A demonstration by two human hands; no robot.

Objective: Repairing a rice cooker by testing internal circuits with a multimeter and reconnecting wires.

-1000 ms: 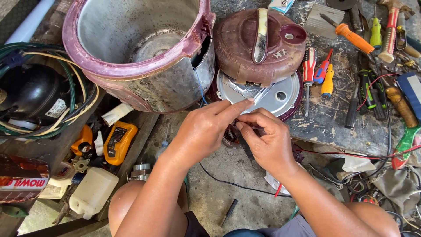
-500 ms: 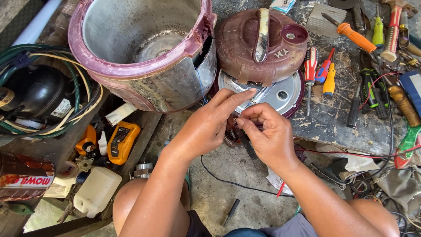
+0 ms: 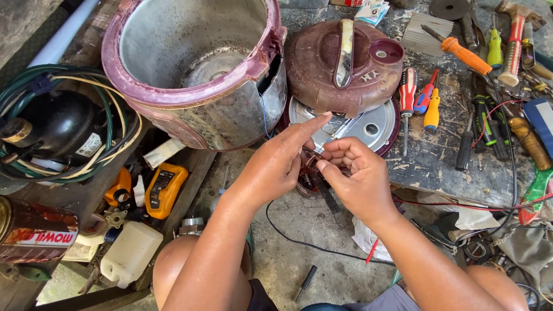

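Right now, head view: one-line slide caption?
Both hands, left hand and right hand, work a small part beside an opened rice cooker and its lid.

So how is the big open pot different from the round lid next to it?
The pot body stands open with its mouth up, showing a bare metal inside, while the lid lies dome-side up and closed over. The pot body is taller and wider; the lid is low and flat. The lid carries a pale handle strip across its top; the pot body shows none. Both are round, worn, and reddish-purple outside.

Small round part [image 3: 308,179], mostly hidden
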